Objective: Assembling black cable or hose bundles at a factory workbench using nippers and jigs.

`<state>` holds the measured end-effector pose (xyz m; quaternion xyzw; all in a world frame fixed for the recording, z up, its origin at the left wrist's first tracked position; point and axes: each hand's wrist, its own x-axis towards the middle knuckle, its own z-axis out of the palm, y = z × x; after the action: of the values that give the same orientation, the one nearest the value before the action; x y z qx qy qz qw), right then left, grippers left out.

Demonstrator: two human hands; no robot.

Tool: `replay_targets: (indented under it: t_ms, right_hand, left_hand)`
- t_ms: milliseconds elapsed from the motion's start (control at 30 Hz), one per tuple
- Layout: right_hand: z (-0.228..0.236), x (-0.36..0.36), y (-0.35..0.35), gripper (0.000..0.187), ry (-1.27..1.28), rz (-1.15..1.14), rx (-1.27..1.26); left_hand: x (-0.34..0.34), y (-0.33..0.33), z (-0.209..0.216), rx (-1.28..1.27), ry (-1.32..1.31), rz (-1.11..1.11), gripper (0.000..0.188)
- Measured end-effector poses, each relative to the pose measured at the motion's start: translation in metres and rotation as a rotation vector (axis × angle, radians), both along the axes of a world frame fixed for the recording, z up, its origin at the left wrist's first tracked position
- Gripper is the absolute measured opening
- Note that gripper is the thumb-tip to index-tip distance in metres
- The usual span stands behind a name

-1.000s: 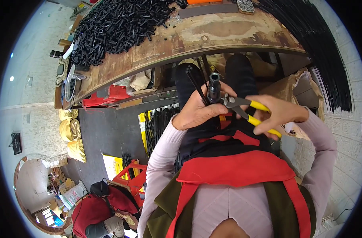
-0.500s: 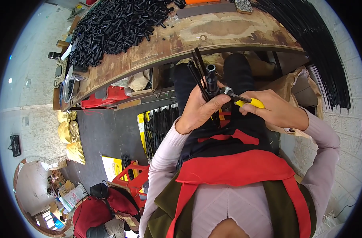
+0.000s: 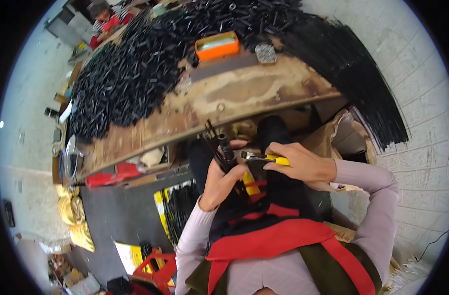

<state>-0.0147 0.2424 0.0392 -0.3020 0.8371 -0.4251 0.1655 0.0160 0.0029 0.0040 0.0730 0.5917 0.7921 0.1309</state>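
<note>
My left hand (image 3: pixel 223 178) grips a short black tube (image 3: pixel 226 149) together with a few thin black rods (image 3: pixel 212 140) that stick up past it. My right hand (image 3: pixel 298 162) holds yellow-handled pliers (image 3: pixel 263 158) whose jaws point left at the tube. Both hands are over my lap, just below the edge of the worn wooden workbench (image 3: pixel 244 101). I wear a pale long-sleeved top and a red apron.
A big heap of short black tubes (image 3: pixel 131 73) covers the bench's far side, with an orange tray (image 3: pixel 217 45) and a sheaf of long black rods (image 3: pixel 362 83) at the right by the white brick wall. Another person (image 3: pixel 106 17) sits at the far end. More rods (image 3: pixel 177 211) lie under the bench.
My view has tilted up, showing more of the bench. The pliers closed in on the tube; my right hand shifted left toward my left hand.
</note>
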Motion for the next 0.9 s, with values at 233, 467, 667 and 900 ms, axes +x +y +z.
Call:
replay_targets:
  t_ms: [233,467,667,900]
  right_hand:
    - [-0.016,-0.182,0.056,0.024,0.656,-0.362,0.272]
    - [-0.036,-0.281,0.048,0.018,0.725,-0.334,0.448]
    - [-0.025,-0.289,0.047,0.022,0.650,-0.351,0.458]
    - [-0.014,-0.318,0.064,0.020,-0.236,-0.469,-0.185]
  left_hand:
    - [-0.051,0.000,-0.022,0.018,-0.131,0.119,0.038]
    - [-0.078,0.016,-0.023,0.000,-0.209,0.081,0.027]
    - [-0.074,0.012,-0.019,-0.031,-0.193,0.092,0.031]
    - [-0.041,0.012,-0.006,-0.007,-0.126,0.107,0.027]
